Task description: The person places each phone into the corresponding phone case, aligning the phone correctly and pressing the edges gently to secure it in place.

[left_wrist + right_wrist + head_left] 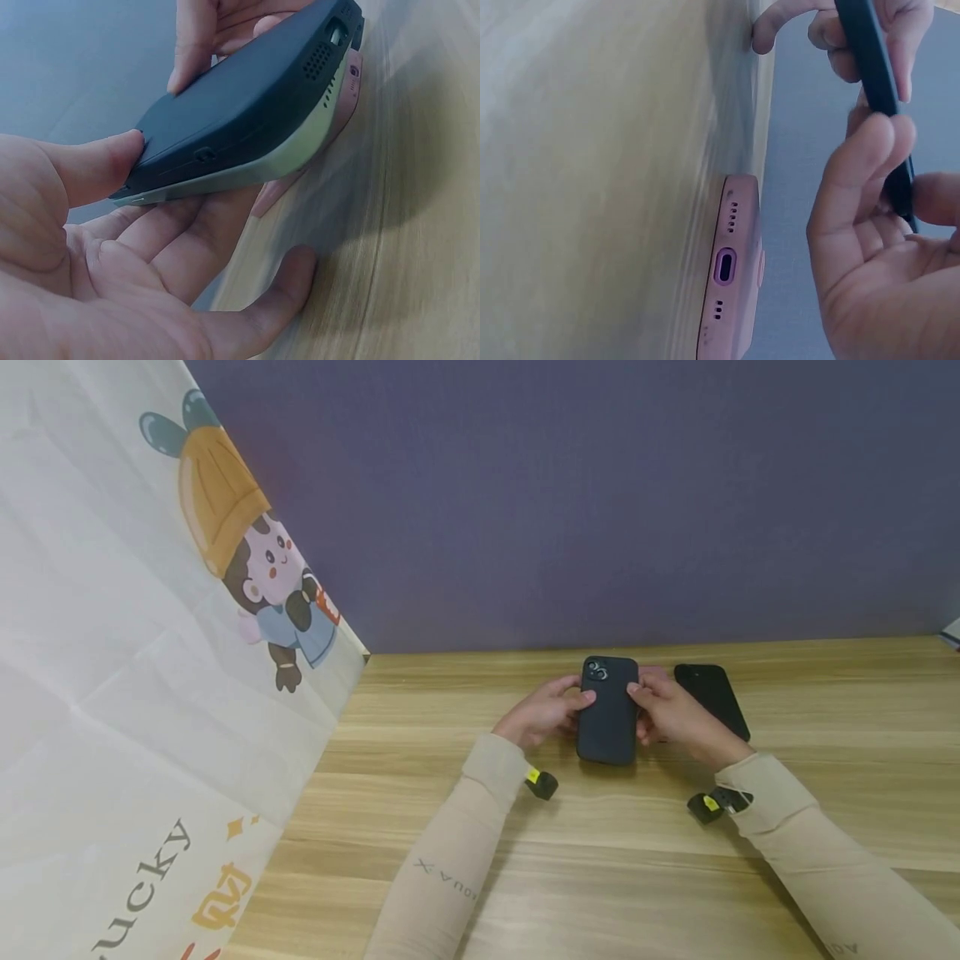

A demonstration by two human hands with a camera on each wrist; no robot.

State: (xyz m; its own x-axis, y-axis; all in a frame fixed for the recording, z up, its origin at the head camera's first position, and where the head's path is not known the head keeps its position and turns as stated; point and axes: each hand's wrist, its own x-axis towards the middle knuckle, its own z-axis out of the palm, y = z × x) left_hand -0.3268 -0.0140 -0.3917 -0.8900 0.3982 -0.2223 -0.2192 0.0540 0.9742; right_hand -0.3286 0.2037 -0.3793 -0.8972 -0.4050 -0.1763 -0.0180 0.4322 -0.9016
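My left hand (542, 710) and right hand (672, 712) grip a dark phone case (609, 722) from opposite sides, thumbs on its back. Two camera lenses show at its upper left. In the left wrist view, a light green phone (296, 150) lies against the case's underside, its edge exposed below the case rim. The left thumb presses the dark back while other fingers support from beneath. In the right wrist view, the right hand's fingers and thumb pinch the case's edge. Below them, a pink phone (739, 270) lies on the table, its charging port visible.
A black phone or case (712, 697) lies on the wooden table (450, 693), right of the hands. A dark blue panel (600, 502) rises behind the table. White printed cloth (112, 610) hangs at the left. Wrist cameras (542, 783) hang below both cuffs.
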